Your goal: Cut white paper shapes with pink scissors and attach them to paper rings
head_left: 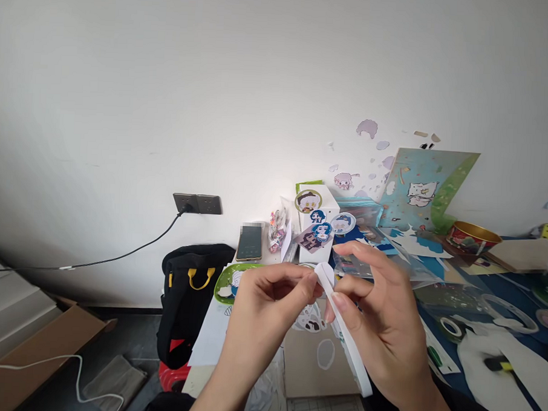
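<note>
Held up over the table is a narrow white strip (347, 336), rounded at its upper end and slanting down to the right; its exact kind is unclear. My left hand (273, 314) pinches the upper end between thumb and fingers. Farther down, my right hand (382, 325) grips the same strip with thumb and index finger, other fingers raised. Below them lies a brown board (316, 371) with a pale oval sticker (326, 354). A grey-and-white printed cutout (309, 319) shows partly behind my fingers.
A white box with round cartoon stickers (308, 202) stands behind my hands. Left of it lies a phone (250, 242); a green tray (225, 285) sits nearer. Rightward are a round tin (472, 239), a tape roll (450, 328) and paper scraps. A black backpack (192, 311) stands beside the table.
</note>
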A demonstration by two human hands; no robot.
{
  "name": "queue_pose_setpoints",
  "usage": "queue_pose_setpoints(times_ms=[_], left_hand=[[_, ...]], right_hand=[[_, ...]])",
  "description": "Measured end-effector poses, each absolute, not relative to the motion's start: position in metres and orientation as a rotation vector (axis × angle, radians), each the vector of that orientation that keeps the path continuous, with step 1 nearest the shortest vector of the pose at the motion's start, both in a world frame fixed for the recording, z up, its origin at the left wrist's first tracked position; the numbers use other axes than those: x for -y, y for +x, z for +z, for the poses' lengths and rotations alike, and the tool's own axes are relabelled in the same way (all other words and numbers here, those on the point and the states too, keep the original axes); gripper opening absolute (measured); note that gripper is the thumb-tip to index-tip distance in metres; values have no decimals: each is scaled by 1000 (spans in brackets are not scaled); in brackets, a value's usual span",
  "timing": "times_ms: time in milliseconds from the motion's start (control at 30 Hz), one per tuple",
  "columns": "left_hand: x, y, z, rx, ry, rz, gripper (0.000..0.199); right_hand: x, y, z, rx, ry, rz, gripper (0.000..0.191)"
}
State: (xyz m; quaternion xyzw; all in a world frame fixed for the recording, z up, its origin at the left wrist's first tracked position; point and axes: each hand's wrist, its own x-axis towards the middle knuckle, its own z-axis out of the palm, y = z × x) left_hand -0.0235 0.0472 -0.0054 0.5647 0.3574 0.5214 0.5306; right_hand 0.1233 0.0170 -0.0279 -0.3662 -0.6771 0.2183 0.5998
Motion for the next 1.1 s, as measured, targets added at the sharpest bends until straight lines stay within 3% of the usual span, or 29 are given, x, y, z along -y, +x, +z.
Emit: queue_pose_setpoints(times_ms=[267,1100], left_hand=[[-47,-23,-4,-859,1346,1234,13],[-51,-19,-8,-745,1342,1227,8]], right_hand=[[-19,124,-30,1607,-813,533,56],[-27,127,-35,1628,-813,543,52]])
